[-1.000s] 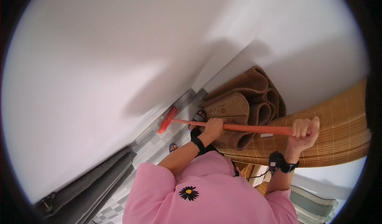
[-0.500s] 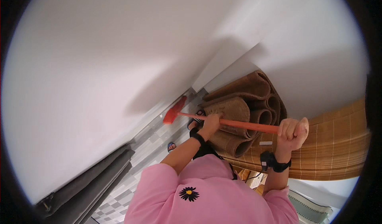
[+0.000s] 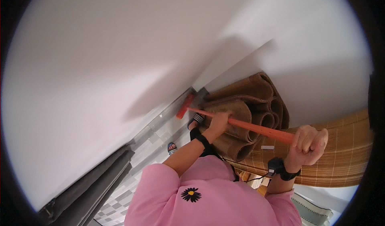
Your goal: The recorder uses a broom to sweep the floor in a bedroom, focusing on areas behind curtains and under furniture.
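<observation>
An orange-red broom [image 3: 260,130] slants across the view, its red bristle head [image 3: 185,106] down on the tiled floor close to the wall's foot. My left hand [image 3: 218,124] is closed around the handle partway down. At the handle's upper end, my right hand [image 3: 309,143] grips it in a fist. Beyond the handle stand rolled brown mats [image 3: 240,89] in the corner, partly hidden by the broom and my left hand. My sandalled feet [image 3: 196,119] are on the floor near the broom head.
White walls [image 3: 88,65] rise ahead and to the right, meeting near the mats. Dark grey folded panels or cloth [image 3: 92,182] lean at the lower left. A bamboo blind or mat [image 3: 341,154] curves along the right, with a small white label on it. Grey and white tiles [image 3: 154,135] cover the floor.
The broom head has moved right and a little up along the wall's foot. Both hands have shifted right with the handle, the right hand also slightly lower.
</observation>
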A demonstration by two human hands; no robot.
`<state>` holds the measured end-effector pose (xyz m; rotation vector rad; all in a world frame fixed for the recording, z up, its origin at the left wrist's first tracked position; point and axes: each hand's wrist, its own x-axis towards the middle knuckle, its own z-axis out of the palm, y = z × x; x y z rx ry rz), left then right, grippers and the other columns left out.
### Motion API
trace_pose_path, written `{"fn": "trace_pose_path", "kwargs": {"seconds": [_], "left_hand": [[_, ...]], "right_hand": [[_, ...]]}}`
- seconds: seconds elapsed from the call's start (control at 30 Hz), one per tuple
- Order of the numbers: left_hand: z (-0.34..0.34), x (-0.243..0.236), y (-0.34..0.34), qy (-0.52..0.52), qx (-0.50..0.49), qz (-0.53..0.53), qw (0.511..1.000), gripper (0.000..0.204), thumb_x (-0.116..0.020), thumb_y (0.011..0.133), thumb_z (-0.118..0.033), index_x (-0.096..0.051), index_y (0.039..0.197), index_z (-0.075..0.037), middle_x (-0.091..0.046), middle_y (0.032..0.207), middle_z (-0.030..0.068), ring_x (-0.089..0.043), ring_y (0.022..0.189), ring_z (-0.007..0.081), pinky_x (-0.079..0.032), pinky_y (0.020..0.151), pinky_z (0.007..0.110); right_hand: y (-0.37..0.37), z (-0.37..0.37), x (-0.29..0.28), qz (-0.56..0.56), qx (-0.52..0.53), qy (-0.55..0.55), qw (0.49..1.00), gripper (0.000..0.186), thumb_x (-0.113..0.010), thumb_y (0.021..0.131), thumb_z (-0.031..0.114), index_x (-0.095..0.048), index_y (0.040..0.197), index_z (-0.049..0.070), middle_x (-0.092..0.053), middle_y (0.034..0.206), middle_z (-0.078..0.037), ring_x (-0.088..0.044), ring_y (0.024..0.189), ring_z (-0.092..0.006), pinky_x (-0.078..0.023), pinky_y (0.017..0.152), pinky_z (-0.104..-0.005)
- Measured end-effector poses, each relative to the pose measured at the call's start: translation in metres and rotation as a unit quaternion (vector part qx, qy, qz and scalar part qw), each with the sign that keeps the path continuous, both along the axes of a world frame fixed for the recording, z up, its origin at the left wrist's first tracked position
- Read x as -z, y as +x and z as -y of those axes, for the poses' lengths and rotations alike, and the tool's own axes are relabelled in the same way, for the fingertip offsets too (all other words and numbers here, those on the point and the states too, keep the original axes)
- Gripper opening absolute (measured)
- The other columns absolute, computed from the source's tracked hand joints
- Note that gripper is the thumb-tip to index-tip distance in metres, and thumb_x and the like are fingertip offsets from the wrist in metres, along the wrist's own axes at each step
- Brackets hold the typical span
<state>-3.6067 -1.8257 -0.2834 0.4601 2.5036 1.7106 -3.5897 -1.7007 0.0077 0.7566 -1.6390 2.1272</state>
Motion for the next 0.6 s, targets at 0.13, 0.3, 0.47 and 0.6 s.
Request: {"fn": "trace_pose_path", "kwargs": {"seconds": [0.13, 0.3, 0.47, 0.6], "left_hand": [[-0.003, 0.014, 0.017, -0.086, -0.015, 0.077, 0.993, 0.027, -0.066, 0.067, -0.006, -0.064, 0.094, -0.007, -0.065, 0.078, 0.0181, -0.062, 0.076, 0.0377, -0.048, 0.071, 0.048], [-0.013, -0.031, 0.005, -0.103, 0.085, 0.087, 0.987, 0.026, -0.064, 0.068, -0.003, -0.065, 0.094, -0.007, -0.064, 0.077, 0.0188, -0.061, 0.076, 0.0388, -0.048, 0.071, 0.047], [-0.006, 0.001, -0.017, -0.011, -0.018, 0.037, 0.999, 0.027, -0.064, 0.069, -0.003, -0.061, 0.096, -0.006, -0.064, 0.077, 0.0181, -0.06, 0.076, 0.04, -0.047, 0.07, 0.048], [0.033, 0.016, 0.009, -0.019, -0.074, 0.041, 0.996, 0.029, -0.068, 0.068, -0.008, -0.057, 0.095, -0.005, -0.063, 0.078, 0.0181, -0.06, 0.079, 0.0392, -0.046, 0.07, 0.048]], "right_hand": [[0.0, -0.034, 0.0, 0.041, -0.044, -0.042, 0.997, 0.025, -0.038, 0.096, 0.012, -0.033, 0.071, 0.012, -0.027, 0.04, 0.004, -0.022, 0.031, -0.0022, -0.024, 0.026, -0.02], [0.002, -0.036, -0.026, 0.003, 0.035, -0.01, 0.999, 0.025, -0.036, 0.096, 0.014, -0.033, 0.071, 0.015, -0.027, 0.041, 0.007, -0.022, 0.033, -0.0013, -0.026, 0.027, -0.0183], [-0.029, -0.004, -0.006, -0.038, -0.059, 0.032, 0.997, 0.025, -0.041, 0.093, 0.014, -0.033, 0.07, 0.015, -0.031, 0.041, 0.005, -0.027, 0.032, -0.0038, -0.03, 0.029, -0.0197], [-0.031, 0.015, 0.016, -0.01, -0.044, 0.014, 0.999, 0.026, -0.042, 0.093, 0.013, -0.034, 0.069, 0.014, -0.031, 0.042, 0.005, -0.03, 0.034, -0.0049, -0.031, 0.029, -0.0199]]}}
